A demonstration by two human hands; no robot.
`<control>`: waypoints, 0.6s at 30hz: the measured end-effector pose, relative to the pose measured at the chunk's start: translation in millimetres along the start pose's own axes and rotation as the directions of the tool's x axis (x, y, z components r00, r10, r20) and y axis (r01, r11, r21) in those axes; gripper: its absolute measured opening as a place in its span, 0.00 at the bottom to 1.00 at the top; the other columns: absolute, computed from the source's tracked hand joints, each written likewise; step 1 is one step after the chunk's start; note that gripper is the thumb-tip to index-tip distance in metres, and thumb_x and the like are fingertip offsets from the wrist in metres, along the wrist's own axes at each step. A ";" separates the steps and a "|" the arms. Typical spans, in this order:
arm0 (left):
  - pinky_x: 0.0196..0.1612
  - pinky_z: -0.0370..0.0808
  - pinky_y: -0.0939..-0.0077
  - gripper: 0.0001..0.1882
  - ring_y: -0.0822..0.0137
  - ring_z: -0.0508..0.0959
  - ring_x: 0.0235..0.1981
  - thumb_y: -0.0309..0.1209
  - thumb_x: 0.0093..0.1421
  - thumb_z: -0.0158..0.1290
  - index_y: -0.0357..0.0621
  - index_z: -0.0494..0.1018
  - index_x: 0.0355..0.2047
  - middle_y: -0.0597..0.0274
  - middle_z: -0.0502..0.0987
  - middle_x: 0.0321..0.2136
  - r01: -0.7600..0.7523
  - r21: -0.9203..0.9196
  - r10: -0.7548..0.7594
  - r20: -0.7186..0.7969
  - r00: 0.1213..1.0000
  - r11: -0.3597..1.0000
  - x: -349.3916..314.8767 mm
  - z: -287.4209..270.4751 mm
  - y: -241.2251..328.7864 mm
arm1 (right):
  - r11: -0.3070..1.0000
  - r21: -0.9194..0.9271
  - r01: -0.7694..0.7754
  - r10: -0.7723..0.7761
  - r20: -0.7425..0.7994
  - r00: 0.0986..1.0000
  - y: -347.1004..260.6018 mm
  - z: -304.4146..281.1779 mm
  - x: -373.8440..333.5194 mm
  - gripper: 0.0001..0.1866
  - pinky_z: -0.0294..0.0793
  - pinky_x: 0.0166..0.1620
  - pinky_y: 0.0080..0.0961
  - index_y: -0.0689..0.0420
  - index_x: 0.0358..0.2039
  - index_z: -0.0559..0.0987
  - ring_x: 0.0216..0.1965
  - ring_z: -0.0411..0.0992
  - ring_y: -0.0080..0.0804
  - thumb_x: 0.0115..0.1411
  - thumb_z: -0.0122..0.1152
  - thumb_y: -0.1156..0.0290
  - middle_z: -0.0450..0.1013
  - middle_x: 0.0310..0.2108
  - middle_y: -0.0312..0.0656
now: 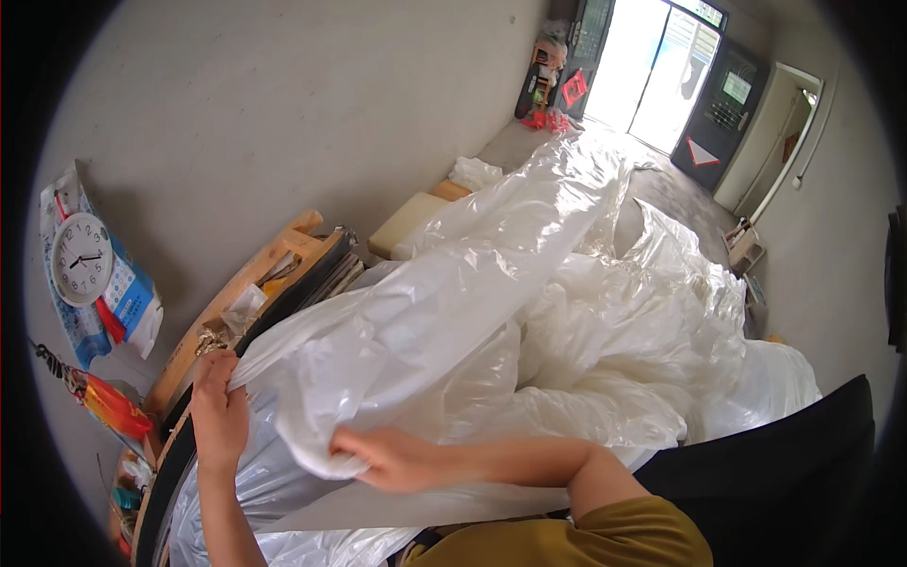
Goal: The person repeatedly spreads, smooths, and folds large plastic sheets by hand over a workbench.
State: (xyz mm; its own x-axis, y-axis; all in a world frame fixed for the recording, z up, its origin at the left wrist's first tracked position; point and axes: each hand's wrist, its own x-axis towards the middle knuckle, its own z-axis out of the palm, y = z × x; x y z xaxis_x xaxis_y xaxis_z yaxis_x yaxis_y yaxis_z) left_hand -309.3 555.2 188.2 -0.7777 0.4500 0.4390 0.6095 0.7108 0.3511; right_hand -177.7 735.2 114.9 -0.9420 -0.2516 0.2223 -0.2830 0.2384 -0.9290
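A large heap of thin, shiny white plastic sheeting (605, 350) spreads in front of me and stretches away toward the doorway. My left hand (219, 402) is raised at the left and closed on a gathered corner of the sheeting. Lower and nearer the middle, my right hand (392, 460) grips a bunched fold of the same sheeting; it is slightly blurred. Between the two hands the plastic hangs in a loose, rounded fold. The right forearm crosses in front of me from the right.
A wooden shelf (269, 269) with stacked items runs along the left wall. Above it hang a white round clock (82, 259) and a blue-and-white bag (132, 300). A cream foam block (402, 225) lies beyond. Black fabric (770, 468) is at my right; an open door (718, 109) stands far off.
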 end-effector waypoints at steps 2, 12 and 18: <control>0.40 0.66 0.77 0.05 0.68 0.71 0.32 0.18 0.53 0.45 0.35 0.69 0.30 0.59 0.71 0.28 0.031 -0.504 -0.080 -0.075 0.994 0.863 -16.3 -16.6 8.2 | 0.940 -0.228 0.255 -0.080 0.578 0.812 -6.3 28.9 -2.2 0.12 0.70 0.33 0.36 0.58 0.38 0.68 0.34 0.71 0.46 0.54 0.54 0.69 0.72 0.31 0.46; 0.50 0.66 0.74 0.17 0.66 0.70 0.42 0.32 0.61 0.42 0.37 0.66 0.48 0.57 0.70 0.43 -0.063 -0.476 -0.436 -0.845 0.308 0.877 -71.2 -168.1 -28.4 | 0.479 -0.877 0.043 0.507 0.317 0.801 -44.1 -48.3 80.5 0.32 0.70 0.44 0.44 0.54 0.55 0.63 0.41 0.72 0.43 0.51 0.59 0.59 0.74 0.35 0.49; 0.43 0.66 0.78 0.14 0.67 0.71 0.35 0.20 0.55 0.42 0.36 0.69 0.42 0.61 0.71 0.33 0.124 -0.156 -0.198 -0.838 0.508 0.980 -136.3 -156.9 -102.5 | 0.479 -0.861 -0.171 -0.662 -0.482 0.574 -104.8 -223.9 79.1 0.23 0.69 0.48 0.31 0.57 0.49 0.70 0.45 0.70 0.41 0.50 0.48 0.79 0.71 0.43 0.49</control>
State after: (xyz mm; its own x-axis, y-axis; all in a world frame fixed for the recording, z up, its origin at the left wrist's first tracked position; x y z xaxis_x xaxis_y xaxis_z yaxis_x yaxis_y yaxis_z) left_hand -241.6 336.1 222.2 -0.3870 -0.3650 0.8468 0.5247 0.6680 0.5277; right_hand -262.9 900.4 296.1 -0.4400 0.1502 0.8853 -0.1296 0.9650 -0.2282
